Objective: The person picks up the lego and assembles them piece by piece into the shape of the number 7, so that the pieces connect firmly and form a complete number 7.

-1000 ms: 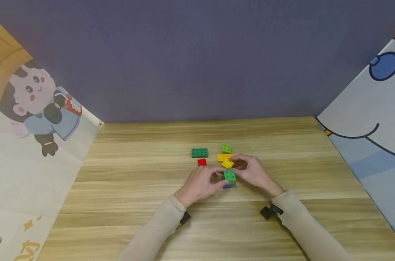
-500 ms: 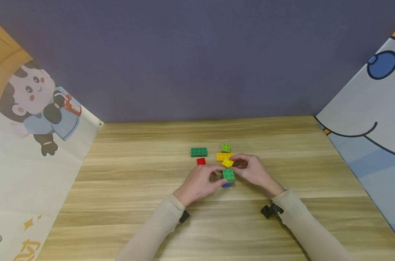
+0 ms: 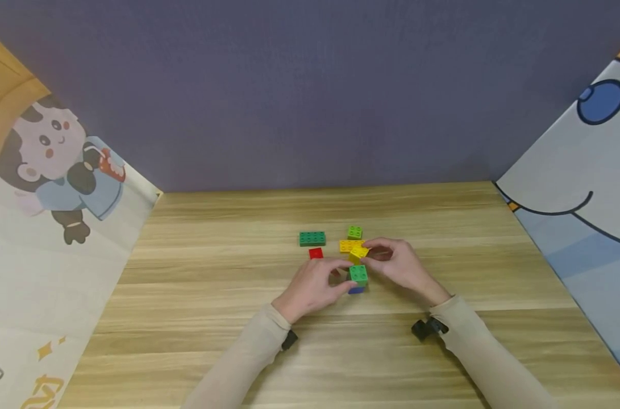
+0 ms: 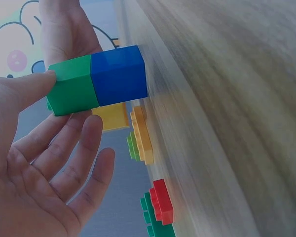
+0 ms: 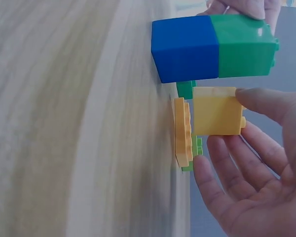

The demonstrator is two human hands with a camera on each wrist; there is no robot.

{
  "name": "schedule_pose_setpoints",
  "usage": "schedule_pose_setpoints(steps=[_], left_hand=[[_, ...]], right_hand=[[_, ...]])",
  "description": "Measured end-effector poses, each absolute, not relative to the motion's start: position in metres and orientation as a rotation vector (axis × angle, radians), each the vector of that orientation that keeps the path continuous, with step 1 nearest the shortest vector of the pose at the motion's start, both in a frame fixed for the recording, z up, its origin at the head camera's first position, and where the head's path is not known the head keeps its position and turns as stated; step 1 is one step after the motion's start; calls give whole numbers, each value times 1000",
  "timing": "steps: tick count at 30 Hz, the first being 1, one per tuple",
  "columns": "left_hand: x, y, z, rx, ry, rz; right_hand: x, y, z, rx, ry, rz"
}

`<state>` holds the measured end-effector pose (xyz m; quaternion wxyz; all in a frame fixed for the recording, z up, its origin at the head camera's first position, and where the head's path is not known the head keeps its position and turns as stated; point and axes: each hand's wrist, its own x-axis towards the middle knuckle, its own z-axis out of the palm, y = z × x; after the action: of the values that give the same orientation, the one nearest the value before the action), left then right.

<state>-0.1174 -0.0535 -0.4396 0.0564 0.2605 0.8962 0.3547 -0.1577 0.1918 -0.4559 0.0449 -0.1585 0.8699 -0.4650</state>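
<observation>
My left hand pinches the green block between thumb and fingers. That green block sits on top of a blue block, and the pair stands upright on the table. My right hand pinches a yellow block just behind the stack; in the right wrist view the yellow block hangs off the table beside a flat yellow-orange brick. The yellow block and the stack look close together, and whether they touch I cannot tell.
Behind the hands lie a dark green brick, a lime brick and a red brick, partly behind my left hand. A dark wall closes the table's far edge, with printed panels at both sides.
The yellow block has risen and tilted slightly in my right hand, which has shifted a little to the right. My left hand and the stack have stayed nearly still.
</observation>
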Motion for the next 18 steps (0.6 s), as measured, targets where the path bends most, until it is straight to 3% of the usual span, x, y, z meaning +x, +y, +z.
schedule_pose_setpoints(steps=[18], left_hand=[[-117, -54, -439, 780, 2722, 1070]], right_hand=[[-155, 193, -447, -450, 2636, -1448]])
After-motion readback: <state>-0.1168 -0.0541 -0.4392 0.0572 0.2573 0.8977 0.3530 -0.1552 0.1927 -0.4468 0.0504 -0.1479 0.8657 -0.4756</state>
